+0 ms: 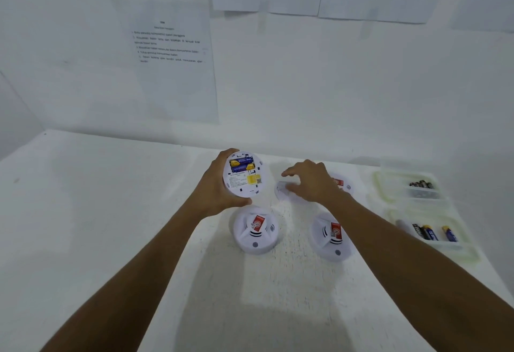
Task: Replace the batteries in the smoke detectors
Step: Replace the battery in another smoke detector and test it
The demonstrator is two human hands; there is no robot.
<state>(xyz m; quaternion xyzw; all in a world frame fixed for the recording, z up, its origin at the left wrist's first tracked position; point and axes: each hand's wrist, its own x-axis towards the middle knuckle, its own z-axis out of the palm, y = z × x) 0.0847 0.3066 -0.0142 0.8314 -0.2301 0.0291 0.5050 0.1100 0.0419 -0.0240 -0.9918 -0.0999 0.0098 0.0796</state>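
My left hand (215, 184) grips a white round smoke detector (244, 176) turned underside up, its open bay showing two blue-and-yellow batteries. My right hand (311, 182) reaches over a white round cover plate (282, 191) lying on the table, fingers curved above it; blur hides whether they touch it. Two more detectors (257, 230) (329, 236) sit face up with red stickers near me. A third detector (343, 183) is partly hidden behind my right hand.
Two clear plastic trays stand at the right: the far tray (389, 184) holds dark batteries (421, 184), the near tray (467, 254) holds blue and black batteries (429, 232). Printed sheets (175, 59) hang on the white wall behind the white table (111, 212).
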